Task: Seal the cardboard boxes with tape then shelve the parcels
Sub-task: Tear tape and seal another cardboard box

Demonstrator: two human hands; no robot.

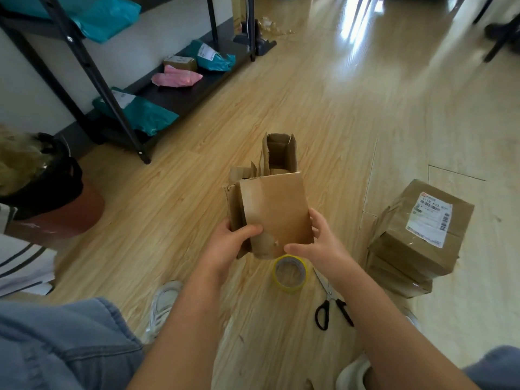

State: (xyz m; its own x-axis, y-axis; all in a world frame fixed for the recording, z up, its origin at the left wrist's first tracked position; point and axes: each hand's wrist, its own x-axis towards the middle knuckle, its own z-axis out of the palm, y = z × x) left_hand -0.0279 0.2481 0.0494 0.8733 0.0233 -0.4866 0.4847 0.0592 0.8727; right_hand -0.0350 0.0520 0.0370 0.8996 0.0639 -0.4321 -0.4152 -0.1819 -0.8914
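Jeans (56, 342): nearest the lens, at 7 o'clock.
Shelf (180, 94): 11 o'clock, bottom board carrying teal and pink mailers.
Left hand (228, 243): grips the box's lower left edge, thumb across the front.
Cardboard box (275, 212): centre, between both hands, far flaps ragged and unsealed.
Right hand (320, 246): holds the lower right corner, thumb along the bottom edge.
Tape roll (289, 273): on the floor at 6 o'clock of the box.
Scissors (332, 305): 5 o'clock of the tape roll.
Sealed parcels (416, 237): stacked at 3 o'clock, apart from the hands.

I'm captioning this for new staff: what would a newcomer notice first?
The worn cardboard box, torn at its edges, is held up at centre by the left hand and right hand. Below it on the floor lie a yellow tape roll and scissors; sealed parcels are stacked at right.
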